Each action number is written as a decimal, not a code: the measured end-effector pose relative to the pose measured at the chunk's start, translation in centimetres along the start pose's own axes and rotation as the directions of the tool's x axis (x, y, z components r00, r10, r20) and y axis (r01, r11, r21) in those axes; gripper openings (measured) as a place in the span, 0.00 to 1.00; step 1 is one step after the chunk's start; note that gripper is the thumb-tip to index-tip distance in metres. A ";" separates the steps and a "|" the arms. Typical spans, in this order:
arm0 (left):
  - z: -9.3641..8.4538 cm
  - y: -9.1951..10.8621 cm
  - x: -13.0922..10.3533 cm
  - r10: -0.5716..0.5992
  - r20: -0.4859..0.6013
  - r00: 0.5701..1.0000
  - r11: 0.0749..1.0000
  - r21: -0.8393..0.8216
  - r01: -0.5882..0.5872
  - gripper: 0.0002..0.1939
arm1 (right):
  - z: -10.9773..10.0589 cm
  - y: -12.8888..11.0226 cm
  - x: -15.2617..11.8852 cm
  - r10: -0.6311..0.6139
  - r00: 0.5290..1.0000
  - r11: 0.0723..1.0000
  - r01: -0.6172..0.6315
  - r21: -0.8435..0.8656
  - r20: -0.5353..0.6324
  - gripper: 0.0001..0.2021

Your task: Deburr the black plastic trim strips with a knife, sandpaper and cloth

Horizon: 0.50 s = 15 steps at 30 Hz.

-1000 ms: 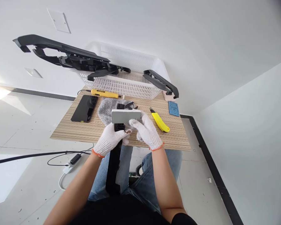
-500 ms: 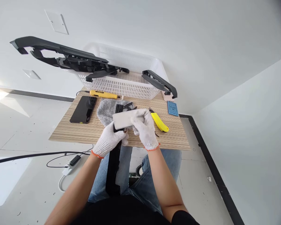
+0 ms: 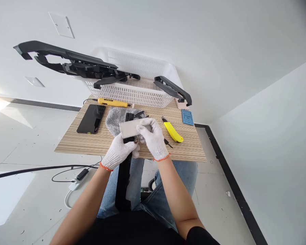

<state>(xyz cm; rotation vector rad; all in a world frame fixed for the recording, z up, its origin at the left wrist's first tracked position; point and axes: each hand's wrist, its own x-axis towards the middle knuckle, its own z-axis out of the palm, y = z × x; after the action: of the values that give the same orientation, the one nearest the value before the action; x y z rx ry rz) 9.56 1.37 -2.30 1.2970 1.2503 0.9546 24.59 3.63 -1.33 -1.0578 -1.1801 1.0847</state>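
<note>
My left hand (image 3: 118, 151), in a white knitted glove with an orange cuff, is closed around a long black plastic trim piece (image 3: 123, 182). That piece slants from the table edge down over my lap. Between the fingers and thumb of my gloved right hand (image 3: 153, 137) is a flat, pale grey rectangular piece (image 3: 129, 129); its material I cannot make out. It lies across the upper part of the black trim, just above my left hand, and whether the two touch is unclear. Behind them a grey cloth (image 3: 112, 120) is spread on the wooden table (image 3: 73, 144).
A white plastic basket (image 3: 140, 87) with black plastic parts (image 3: 84, 68) jutting out stands at the back. On the table are a yellow pen-shaped power tool (image 3: 112, 102), a black phone (image 3: 91, 119), a yellow utility knife (image 3: 173, 132) and a blue square (image 3: 187, 117). Cables lie at floor left.
My right hand has moved slightly left with the pale piece, uncovering more of the utility knife and a thin dark tool beside my wrist. My left hand stays on the trim.
</note>
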 end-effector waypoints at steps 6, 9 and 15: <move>-0.3 0.6 -0.7 0.030 0.050 0.998 0.995 -0.101 -0.025 0.07 | -1.9 0.5 0.1 0.147 0.989 0.967 -0.150 0.205 0.029 0.17; -0.2 0.7 -0.6 0.037 0.062 0.997 0.994 -0.104 -0.030 0.07 | -1.7 0.5 -0.3 0.191 0.981 0.961 -0.191 0.200 0.017 0.19; -0.2 0.8 -0.4 0.023 0.069 0.997 0.999 -0.040 -0.021 0.07 | -0.1 0.8 -0.3 0.198 0.979 0.978 -0.194 0.079 -0.042 0.16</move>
<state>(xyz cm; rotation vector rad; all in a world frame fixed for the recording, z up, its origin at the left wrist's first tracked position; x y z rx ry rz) 9.41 1.05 -1.47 1.3046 1.1606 0.9377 24.57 3.48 -2.16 -1.1544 -1.0034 1.2388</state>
